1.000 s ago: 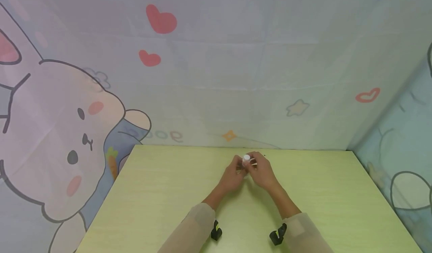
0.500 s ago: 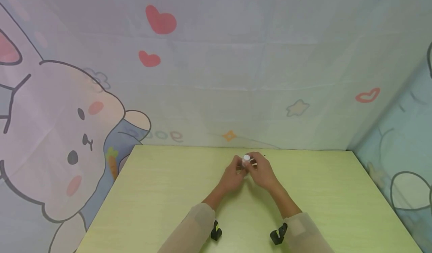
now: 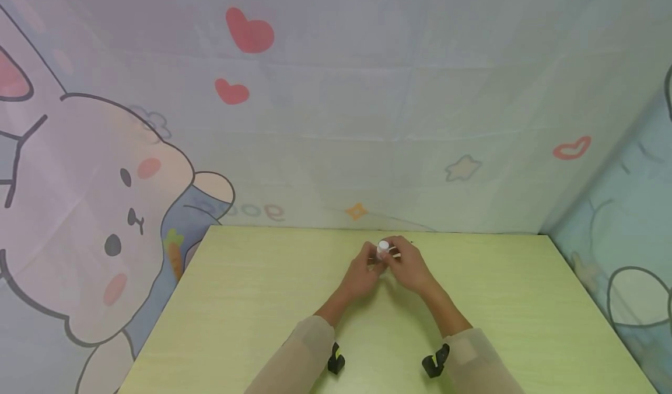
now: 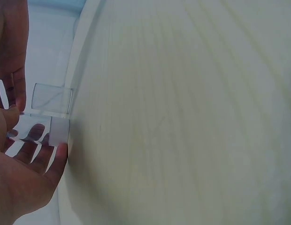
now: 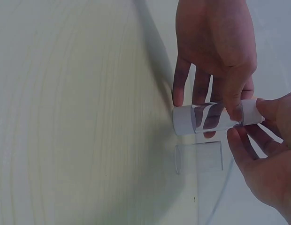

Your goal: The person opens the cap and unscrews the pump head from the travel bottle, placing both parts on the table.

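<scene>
1. Bottle: clear body, white cap on top, white lower end; held upright or nearly so between both hands, toward the back of the counter; cannot tell whether its base touches the counter
2. Left hand: fingers curved round the clear body, gripping it; one fingertip at the white lower end, thumb up near the cap
3. Right hand: thumb and fingers bent, pinching the cap end; the bottle sits directly at the fingertips of both hands
4. Obscured: head view shows mainly the cap, hands covering most of the body; left wrist view cuts off the right hand, cap hard to make out there; fingers seen through the clear wall look distorted
5. Clear cylinder: upright just beside the bottle, narrow gap between them; thin outline, hard to make out in head view
6. Farther out: light sleeves on both forearms, a black device at each cuff; printed backdrop behind the counter, with rabbit and hearts
</scene>
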A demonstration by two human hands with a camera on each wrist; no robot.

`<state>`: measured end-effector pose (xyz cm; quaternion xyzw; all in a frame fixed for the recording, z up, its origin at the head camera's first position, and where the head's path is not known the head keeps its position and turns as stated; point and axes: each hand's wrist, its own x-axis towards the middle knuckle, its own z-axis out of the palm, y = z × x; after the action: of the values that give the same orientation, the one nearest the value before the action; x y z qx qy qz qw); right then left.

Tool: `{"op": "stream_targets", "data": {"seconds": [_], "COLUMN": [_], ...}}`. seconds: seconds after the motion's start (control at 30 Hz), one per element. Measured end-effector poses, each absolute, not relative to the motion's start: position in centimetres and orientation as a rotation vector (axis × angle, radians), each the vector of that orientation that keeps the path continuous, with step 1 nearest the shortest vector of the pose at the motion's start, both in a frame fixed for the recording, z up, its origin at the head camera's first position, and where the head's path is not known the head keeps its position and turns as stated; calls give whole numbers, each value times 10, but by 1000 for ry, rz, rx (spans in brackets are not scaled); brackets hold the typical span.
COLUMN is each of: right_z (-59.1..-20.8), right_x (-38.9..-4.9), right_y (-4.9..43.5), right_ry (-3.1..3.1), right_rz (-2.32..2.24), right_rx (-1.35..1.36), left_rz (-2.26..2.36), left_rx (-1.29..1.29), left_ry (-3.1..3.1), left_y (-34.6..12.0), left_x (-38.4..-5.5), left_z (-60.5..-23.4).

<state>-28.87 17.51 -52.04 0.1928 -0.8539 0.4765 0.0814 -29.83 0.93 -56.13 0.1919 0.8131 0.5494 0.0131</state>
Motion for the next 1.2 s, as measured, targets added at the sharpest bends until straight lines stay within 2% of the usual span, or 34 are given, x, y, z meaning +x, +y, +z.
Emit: {"op": "stream_targets", "data": {"seconds": [0.47, 0.83, 1.2], "right_z": [-513, -518, -516], "right_x": [-284, -285, -282], "right_y": [171, 162, 161], "right_ry": [-2586, -2547, -2529], "right_rz": [1418, 1364, 1354], "right_rx": [495, 277, 314], "left_rz": [1704, 1716, 1710], "left_rx": [605, 605, 597], "left_ry": [2514, 2511, 2533], "left_y": [8, 9, 8], "left_x": [-299, -300, -299], "left_z": [-563, -566, -563]}}
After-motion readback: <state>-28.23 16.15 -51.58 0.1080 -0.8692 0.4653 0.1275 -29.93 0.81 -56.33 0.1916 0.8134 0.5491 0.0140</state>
